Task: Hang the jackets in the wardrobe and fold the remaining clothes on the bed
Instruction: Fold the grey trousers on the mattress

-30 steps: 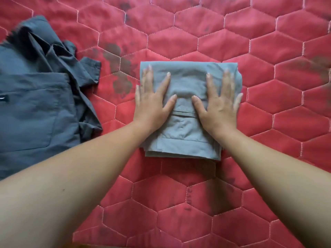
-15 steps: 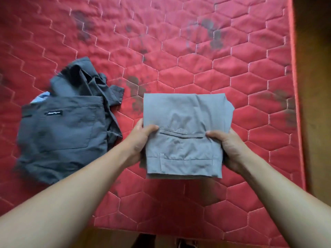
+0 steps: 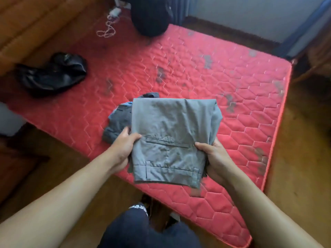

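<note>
While a dark shirt (image 3: 117, 126) lies on the red bed (image 3: 241, 108), left hand (image 3: 123, 145) and right hand (image 3: 216, 156) each grasp the folded grey trousers (image 3: 172, 138).

the red hexagon-quilted bed (image 3: 232, 122), blotched with grey stains, carries a crumpled dark grey garment (image 3: 116, 126) near its front edge, a shiny black jacket (image 3: 52, 74) at far left, and a dark bundle (image 3: 148, 17) beside a white cord (image 3: 106, 31) at the far end.

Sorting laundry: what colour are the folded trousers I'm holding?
The folded trousers are light grey, seen in the head view.
</note>
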